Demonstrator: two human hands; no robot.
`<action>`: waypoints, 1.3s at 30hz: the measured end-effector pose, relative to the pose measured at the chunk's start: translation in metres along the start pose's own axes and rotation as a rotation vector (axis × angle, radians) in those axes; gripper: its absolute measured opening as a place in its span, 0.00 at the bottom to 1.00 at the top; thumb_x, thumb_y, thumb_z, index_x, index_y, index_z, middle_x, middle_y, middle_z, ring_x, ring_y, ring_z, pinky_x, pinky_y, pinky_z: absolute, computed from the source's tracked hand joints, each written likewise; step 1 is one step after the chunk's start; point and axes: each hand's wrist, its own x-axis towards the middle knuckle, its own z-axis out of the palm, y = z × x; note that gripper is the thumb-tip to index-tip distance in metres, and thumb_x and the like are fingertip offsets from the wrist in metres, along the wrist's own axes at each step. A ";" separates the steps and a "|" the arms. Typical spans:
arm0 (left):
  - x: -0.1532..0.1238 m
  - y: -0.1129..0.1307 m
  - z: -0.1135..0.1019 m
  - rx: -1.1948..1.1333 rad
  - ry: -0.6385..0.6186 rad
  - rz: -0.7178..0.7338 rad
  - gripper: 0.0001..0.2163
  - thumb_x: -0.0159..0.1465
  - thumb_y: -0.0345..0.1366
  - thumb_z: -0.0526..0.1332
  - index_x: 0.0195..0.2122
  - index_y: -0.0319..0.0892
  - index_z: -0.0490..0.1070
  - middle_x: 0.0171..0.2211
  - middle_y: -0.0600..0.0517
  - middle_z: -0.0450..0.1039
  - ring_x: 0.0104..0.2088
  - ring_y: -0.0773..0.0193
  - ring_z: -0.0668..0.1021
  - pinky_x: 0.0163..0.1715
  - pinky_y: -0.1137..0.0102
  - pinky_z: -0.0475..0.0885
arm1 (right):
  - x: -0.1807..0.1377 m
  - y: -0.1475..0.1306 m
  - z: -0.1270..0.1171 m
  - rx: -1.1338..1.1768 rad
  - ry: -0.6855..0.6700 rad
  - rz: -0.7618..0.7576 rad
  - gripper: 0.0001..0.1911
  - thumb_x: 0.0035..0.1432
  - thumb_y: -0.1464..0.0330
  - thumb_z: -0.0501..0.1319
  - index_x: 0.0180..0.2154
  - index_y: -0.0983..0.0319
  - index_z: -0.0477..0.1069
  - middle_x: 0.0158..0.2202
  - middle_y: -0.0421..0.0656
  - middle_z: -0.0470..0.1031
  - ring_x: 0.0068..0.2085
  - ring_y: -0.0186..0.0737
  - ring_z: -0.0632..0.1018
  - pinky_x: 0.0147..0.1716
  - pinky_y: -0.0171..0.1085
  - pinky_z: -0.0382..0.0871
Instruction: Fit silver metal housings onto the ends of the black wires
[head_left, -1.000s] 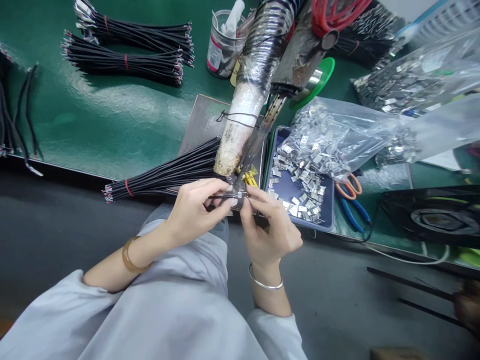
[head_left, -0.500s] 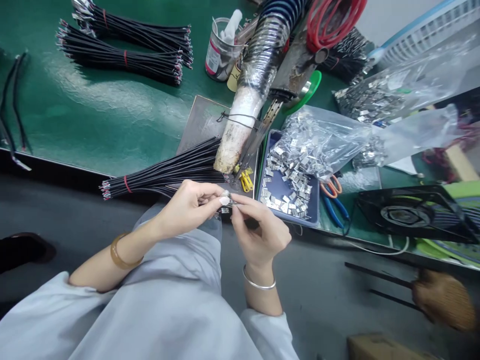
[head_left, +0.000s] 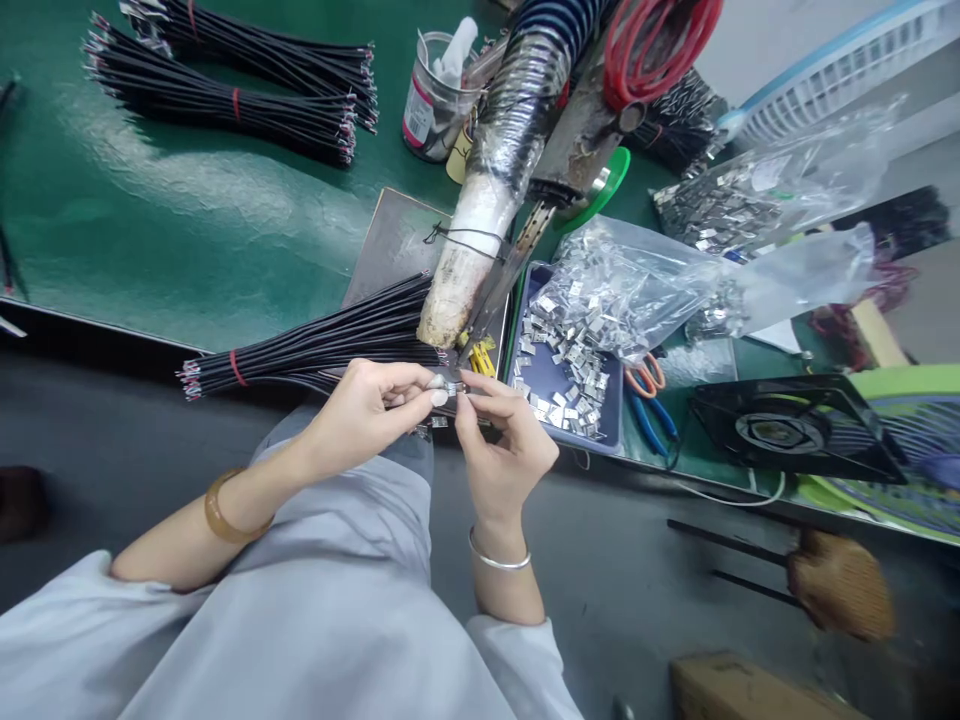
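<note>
My left hand (head_left: 375,405) is closed, its thumb and index finger pinching a small silver metal connector (head_left: 452,388). From the other side, my right hand (head_left: 506,430) grips the same connector between thumb and fingertips. Fine details of the part are too small to make out. Just below the fingers another small metal connector (head_left: 439,422) shows, partly hidden. Behind my left hand lies a bundle of black cables (head_left: 322,340) with a red tie. To the right, a blue tray (head_left: 555,372) holds many loose metal connectors.
A taped exhaust hose (head_left: 480,215) and a metal holder (head_left: 566,150) hang over a grey board (head_left: 397,240). More black cable bundles (head_left: 225,105) lie at the back left. Plastic bags of connectors (head_left: 645,280), pliers (head_left: 652,415) and a black fan (head_left: 787,430) are on the right.
The camera view has shifted slightly, so the bench appears further left. My fingertips have moved a little apart, and the metal connector between them shows more clearly.
</note>
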 end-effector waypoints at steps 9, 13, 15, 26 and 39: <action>0.008 0.003 0.013 -0.063 0.175 -0.004 0.08 0.59 0.33 0.62 0.25 0.36 0.76 0.18 0.58 0.58 0.20 0.74 0.60 0.20 0.77 0.55 | 0.003 -0.001 0.003 -0.032 0.058 -0.071 0.08 0.62 0.76 0.67 0.36 0.58 0.73 0.40 0.42 0.85 0.42 0.38 0.86 0.39 0.37 0.82; 0.012 0.004 0.017 -0.083 0.233 -0.007 0.07 0.57 0.32 0.62 0.24 0.37 0.75 0.18 0.58 0.60 0.21 0.73 0.62 0.20 0.77 0.58 | 0.006 -0.002 0.003 -0.049 0.056 -0.071 0.08 0.61 0.77 0.67 0.36 0.58 0.73 0.40 0.41 0.85 0.42 0.39 0.86 0.38 0.36 0.81; 0.012 0.004 0.019 -0.072 0.261 -0.003 0.06 0.57 0.32 0.62 0.24 0.37 0.75 0.18 0.58 0.60 0.20 0.73 0.62 0.20 0.77 0.58 | 0.008 -0.002 0.004 -0.047 0.055 -0.061 0.08 0.61 0.77 0.67 0.35 0.58 0.73 0.39 0.41 0.85 0.42 0.39 0.86 0.38 0.36 0.81; 0.012 0.005 0.019 -0.019 0.267 0.015 0.07 0.57 0.33 0.62 0.25 0.37 0.77 0.17 0.58 0.60 0.19 0.74 0.61 0.18 0.78 0.57 | 0.007 -0.003 0.004 -0.113 0.062 -0.173 0.10 0.60 0.77 0.68 0.36 0.57 0.71 0.43 0.44 0.85 0.42 0.39 0.86 0.40 0.36 0.82; -0.001 0.007 0.007 0.229 0.127 0.341 0.05 0.60 0.27 0.63 0.27 0.37 0.75 0.19 0.58 0.67 0.19 0.75 0.62 0.20 0.78 0.59 | 0.012 0.000 -0.005 0.278 -0.195 0.268 0.06 0.70 0.68 0.58 0.37 0.56 0.63 0.24 0.30 0.67 0.20 0.28 0.72 0.18 0.27 0.65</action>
